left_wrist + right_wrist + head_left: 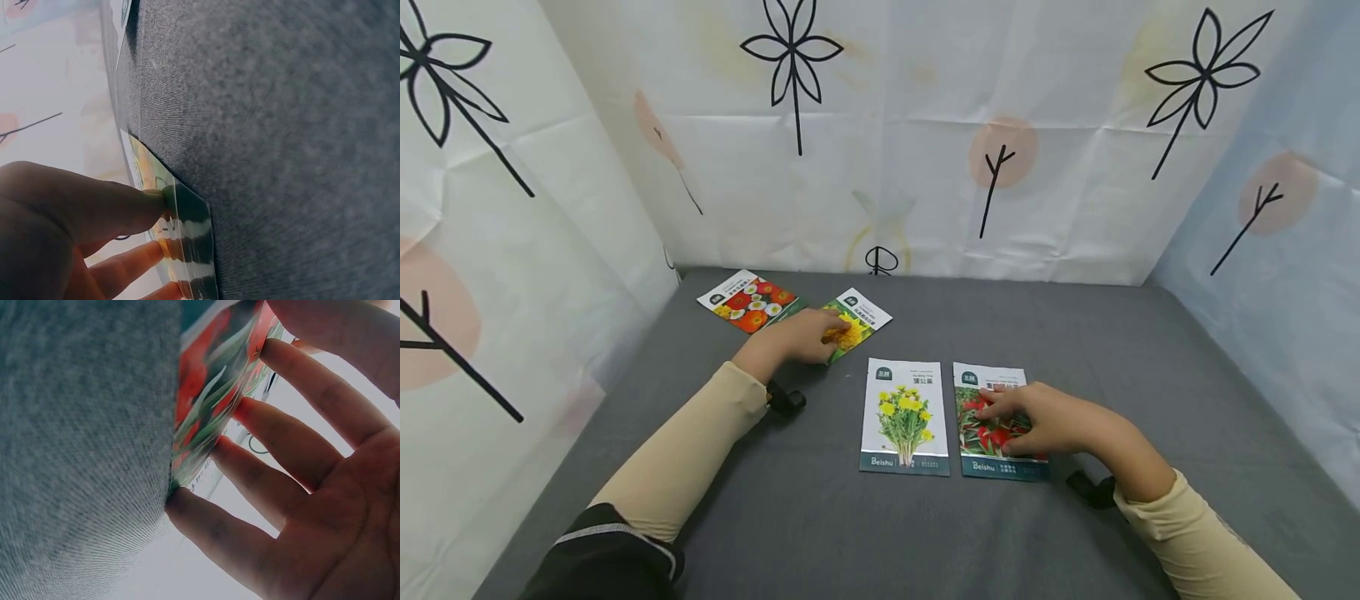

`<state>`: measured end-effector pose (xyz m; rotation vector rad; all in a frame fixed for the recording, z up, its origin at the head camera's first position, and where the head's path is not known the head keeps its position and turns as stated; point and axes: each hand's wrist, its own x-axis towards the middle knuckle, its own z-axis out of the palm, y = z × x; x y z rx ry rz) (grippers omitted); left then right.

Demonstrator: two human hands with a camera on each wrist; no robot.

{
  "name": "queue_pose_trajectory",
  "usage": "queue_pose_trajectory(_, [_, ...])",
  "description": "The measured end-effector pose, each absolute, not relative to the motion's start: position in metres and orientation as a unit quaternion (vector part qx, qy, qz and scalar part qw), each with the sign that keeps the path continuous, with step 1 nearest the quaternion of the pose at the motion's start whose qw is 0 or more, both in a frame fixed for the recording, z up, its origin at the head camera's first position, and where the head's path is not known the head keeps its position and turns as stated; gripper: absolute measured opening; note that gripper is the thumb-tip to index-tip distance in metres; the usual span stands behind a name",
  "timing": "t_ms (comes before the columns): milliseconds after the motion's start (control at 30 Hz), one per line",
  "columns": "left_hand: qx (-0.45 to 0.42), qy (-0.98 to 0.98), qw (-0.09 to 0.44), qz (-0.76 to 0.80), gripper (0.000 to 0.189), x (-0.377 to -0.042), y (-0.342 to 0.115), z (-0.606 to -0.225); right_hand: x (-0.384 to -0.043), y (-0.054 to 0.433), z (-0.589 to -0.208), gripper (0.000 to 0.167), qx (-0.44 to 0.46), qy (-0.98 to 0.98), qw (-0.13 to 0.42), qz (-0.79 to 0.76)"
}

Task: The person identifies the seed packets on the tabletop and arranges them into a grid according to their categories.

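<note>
In the head view my left hand (797, 337) rests its fingertips on a seed packet with a yellow flower (868, 310), which lies slanted toward the back. The left wrist view has the thumb and fingers apart on the packet's glossy face (190, 231). At the right, the fingertips of my right hand (1067, 417) touch a seed packet with red flowers (1000, 468) lying flat. Extended, spread fingers meet that packet's surface (209, 394) in the right wrist view. Directly left of it lies a packet with a bunch of yellow flowers (904, 417), touched by neither hand.
A packet with red, orange and white flowers (758, 304) lies at the back left, partly behind my left hand. Grey cloth covers the table (790, 517). Patterned white curtains (880, 192) enclose it at the back and both sides.
</note>
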<state>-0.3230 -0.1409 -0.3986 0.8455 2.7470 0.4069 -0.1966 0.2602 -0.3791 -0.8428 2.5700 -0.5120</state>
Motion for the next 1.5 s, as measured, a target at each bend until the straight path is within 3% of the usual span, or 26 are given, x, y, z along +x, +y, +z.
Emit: queue_pose_trajectory(1500, [0.223,0.963,0.115,0.093,0.057,-0.323,-0.114,-0.392,-0.195,0.259,-0.379,0.045,-0.297,0.918,0.192,-0.179])
